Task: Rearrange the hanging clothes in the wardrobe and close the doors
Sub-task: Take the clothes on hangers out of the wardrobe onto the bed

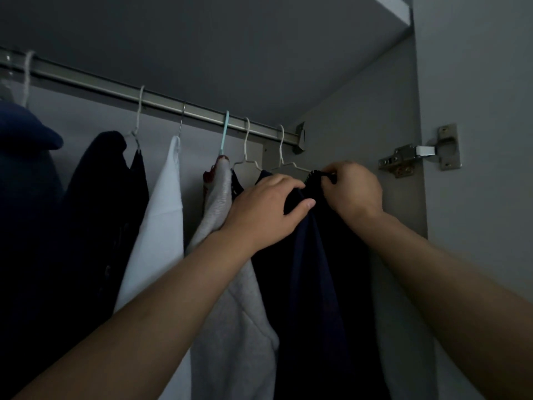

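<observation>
Clearly the rearranging step is in hand: both hands work at the rightmost garment on the rail, a dark navy garment (314, 284) hanging at about four o'clock in the view from a white wire hanger (291, 166). The left hand (268, 209) grips the cloth near its shoulder, thumb stretched across the front and fingers curled behind, while the right hand (353, 189) pinches the ribbed collar edge just where the hanger's arm ends. My judgement is that the garment is being seated or straightened on its hanger; the next move calls for drawing the collar evenly over the wire without tugging the hook off the rail, then letting go and spacing the hangers before the doors are shut. The closet rail (161, 101) runs from nine o'clock down toward its end bracket (300, 137) near two o'clock. Along it hang, from the left, a blue garment (26, 157), a dark coat (95, 203), a white garment (161, 215), a pale grey fleece top (230, 298) on a light blue hanger (224, 134), and another dark piece mostly hidden behind the left hand. Grey panels close the wardrobe above and behind; at three o'clock a metal door hinge (419, 153) joins the side wall to the open door (484, 140). Light is dim, so the dark fabrics show little detail.
</observation>
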